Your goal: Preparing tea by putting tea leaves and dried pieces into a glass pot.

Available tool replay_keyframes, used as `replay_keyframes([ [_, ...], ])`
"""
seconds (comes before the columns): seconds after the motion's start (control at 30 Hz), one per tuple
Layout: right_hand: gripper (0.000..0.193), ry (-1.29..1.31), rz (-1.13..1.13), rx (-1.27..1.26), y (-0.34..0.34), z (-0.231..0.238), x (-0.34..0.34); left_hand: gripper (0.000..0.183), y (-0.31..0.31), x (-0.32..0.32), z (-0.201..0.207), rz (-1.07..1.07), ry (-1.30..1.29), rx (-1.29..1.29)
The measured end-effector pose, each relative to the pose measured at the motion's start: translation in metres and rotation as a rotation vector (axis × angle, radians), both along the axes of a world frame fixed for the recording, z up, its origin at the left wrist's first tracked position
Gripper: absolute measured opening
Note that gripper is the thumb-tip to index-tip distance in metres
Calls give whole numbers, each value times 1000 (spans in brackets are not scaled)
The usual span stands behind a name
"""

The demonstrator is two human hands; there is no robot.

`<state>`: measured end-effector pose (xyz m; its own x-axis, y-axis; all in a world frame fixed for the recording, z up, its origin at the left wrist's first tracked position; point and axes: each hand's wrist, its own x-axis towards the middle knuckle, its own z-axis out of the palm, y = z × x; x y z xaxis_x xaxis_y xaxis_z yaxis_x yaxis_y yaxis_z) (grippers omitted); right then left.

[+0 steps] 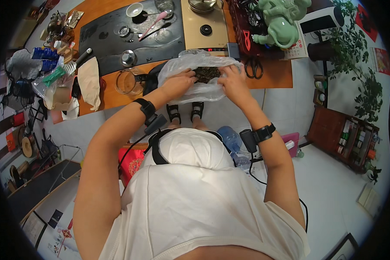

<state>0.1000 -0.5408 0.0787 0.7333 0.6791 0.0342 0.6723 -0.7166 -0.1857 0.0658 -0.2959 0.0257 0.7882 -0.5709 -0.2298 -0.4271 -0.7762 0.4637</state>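
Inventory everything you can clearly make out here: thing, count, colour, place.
Plastic bag: 1, translucent white, at the table's near edge
Dried leaves: one heap, dark, inside the bag
Table: 1, orange-brown, across the top
Tray: 1, black, on the table
Hotplate: 1, gold, right of the tray
Bowl: 1, white, tray's far part
Spoon: 1, pink, over the tray
Scissors: 1 pair, black, right of the bag
Elephant figurine: 1, green, upper right
Plant: 1, green, far right
Cabinet: 1, reddish-brown, right side
Wristbands: 2, black, one per arm
Shirt: 1, white, lower centre
Left hand: 1, bare, at the bag's left side
Right hand: 1, bare, at the bag's right side
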Motion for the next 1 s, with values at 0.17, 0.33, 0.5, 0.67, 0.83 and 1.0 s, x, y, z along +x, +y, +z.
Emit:
replay_keyframes([
  [0.17, 12, 31, 23, 80, 6, -4, -4, 22, -28, 18, -5, 104, -24, 12],
  [0.33, 10, 53, 6, 116, 3, -14, -9, 37, -40, 26, -25, 395, 300, -28],
  [0.5, 11, 52, -34, 111, -2, -15, -10, 41, -57, 26, -23, 253, 295, -86],
  [0.67, 11, 70, -3, 155, -3, -17, -9, 54, -55, 21, -35, 60, 147, 3],
  [0.83, 11, 84, -19, 168, -3, -21, -10, 67, -55, 31, -7, 88, 126, 2],
  [1.0, 11, 84, -13, 202, -1, -24, -8, 60, -61, 34, -43, -106, -115, 115],
])
